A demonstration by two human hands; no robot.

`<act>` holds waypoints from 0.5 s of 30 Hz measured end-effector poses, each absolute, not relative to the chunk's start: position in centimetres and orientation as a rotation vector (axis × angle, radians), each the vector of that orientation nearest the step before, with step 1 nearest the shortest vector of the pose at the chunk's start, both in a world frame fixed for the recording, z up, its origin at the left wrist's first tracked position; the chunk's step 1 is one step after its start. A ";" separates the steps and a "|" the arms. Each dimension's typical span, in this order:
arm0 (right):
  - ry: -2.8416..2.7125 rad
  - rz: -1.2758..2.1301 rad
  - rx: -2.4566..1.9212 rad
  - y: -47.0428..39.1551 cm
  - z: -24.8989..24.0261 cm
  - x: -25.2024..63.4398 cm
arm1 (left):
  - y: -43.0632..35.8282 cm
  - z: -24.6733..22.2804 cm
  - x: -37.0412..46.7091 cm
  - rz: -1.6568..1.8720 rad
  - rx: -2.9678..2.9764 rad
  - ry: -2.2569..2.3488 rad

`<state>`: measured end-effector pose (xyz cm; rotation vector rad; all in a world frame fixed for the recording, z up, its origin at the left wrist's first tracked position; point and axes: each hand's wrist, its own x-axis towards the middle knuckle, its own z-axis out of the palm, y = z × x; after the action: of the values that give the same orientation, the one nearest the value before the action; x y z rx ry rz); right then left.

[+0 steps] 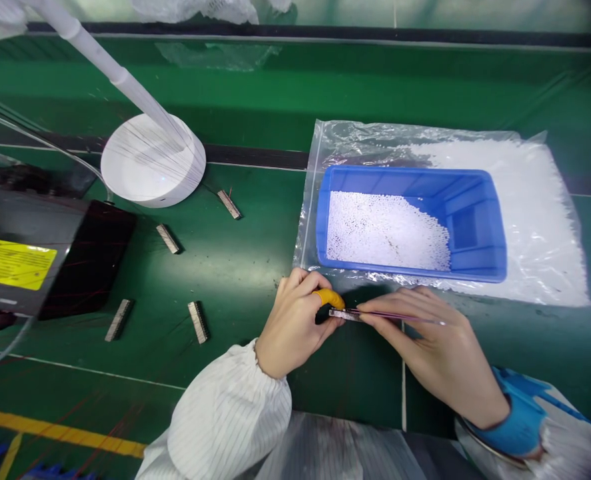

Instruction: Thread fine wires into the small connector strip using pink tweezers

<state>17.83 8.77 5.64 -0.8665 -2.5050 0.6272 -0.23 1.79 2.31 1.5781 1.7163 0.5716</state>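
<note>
Four strips (198, 323) lie beside the cut-off black box (98, 250); the left hand (295, 323) pinches a fifth strip (346, 315) in front of the blue bin (410, 171); the right hand (425, 343) grips a thin tool (409, 318), its tip indistinct.

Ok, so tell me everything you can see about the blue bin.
The blue bin is a rectangular, open-topped container that looks like moulded plastic, with a darker rectangular patch on its right-hand inner wall. It stands upright on a clear bag with white contents, covering part of it. Tiny white beads lie inside, mostly toward its left end.
</note>
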 end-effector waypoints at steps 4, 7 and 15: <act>-2.519 0.644 -0.860 8.8 5.6 17.9 | 1.8 2.2 -0.2 0.579 1.560 1.715; -2.523 0.663 -0.859 8.9 5.6 18.3 | 1.8 2.1 -0.2 0.588 1.557 1.709; -2.523 0.667 -0.890 9.1 5.6 18.8 | 1.7 2.0 -0.2 0.616 1.585 1.711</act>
<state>18.84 9.09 5.63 -0.8901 -2.5233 0.6670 -0.16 1.69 1.97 1.5850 1.7110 0.6160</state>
